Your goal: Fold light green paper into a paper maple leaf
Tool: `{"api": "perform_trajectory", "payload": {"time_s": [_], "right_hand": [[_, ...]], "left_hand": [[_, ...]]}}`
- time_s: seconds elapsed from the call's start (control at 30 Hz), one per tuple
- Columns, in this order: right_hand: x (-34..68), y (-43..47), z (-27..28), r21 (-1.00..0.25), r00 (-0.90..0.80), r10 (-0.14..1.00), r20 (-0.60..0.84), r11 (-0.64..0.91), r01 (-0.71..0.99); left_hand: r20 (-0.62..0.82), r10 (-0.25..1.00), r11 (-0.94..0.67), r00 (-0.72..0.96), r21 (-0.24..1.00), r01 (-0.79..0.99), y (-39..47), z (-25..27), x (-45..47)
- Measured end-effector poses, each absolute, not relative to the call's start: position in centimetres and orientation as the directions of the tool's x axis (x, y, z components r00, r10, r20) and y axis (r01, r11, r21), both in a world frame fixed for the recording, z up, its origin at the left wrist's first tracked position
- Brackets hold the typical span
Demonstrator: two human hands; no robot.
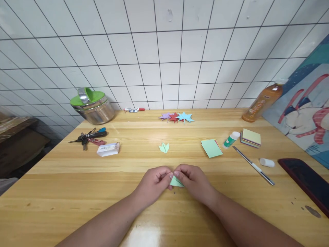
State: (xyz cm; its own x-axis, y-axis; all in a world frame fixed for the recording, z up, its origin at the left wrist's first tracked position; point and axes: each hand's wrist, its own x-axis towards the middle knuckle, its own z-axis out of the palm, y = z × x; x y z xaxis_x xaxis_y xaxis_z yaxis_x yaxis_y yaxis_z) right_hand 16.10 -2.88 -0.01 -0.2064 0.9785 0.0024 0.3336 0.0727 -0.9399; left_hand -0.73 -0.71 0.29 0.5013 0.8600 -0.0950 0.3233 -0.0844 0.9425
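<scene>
My left hand (157, 181) and my right hand (192, 180) meet near the middle of the table, both closed on a small folded piece of light green paper (176, 181). Thumbs press on it from above, and its upper part is hidden by my fingers. Just beyond lies a folded light green paper piece (164, 148) with pointed tips. Farther back, purple (165, 117), red (174, 117) and blue (185, 117) paper leaves overlap. To the right of my hands rests a small stack of green paper squares (212, 148).
On the right are a glue stick (231, 140), its white cap (267, 162), a cutter knife (254, 165), a sticky-note pad (251, 138), a phone (305, 181) and a drink bottle (263, 101). Leftward stand a green-lidded metal pot (94, 106), keys (88, 138), a small box (108, 149) and a marker (134, 109).
</scene>
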Motion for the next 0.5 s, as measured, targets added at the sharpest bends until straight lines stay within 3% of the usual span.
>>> {"api": "perform_trajectory", "payload": {"time_s": [0.23, 0.5], "right_hand": [[16.19, -2.97, 0.22, -0.936, -0.222, 0.975, -0.011, 0.068, 0.346], [16.12, -2.68, 0.35, -0.992, -0.235, 0.967, -0.095, -0.073, 0.099]], "left_hand": [[-0.083, 0.856, -0.119, 0.51, 0.928, 0.352, -0.8, 0.55, -0.72], [-0.045, 0.868, -0.178, 0.495, 0.902, 0.393, -0.68, 0.77, -0.93]]}}
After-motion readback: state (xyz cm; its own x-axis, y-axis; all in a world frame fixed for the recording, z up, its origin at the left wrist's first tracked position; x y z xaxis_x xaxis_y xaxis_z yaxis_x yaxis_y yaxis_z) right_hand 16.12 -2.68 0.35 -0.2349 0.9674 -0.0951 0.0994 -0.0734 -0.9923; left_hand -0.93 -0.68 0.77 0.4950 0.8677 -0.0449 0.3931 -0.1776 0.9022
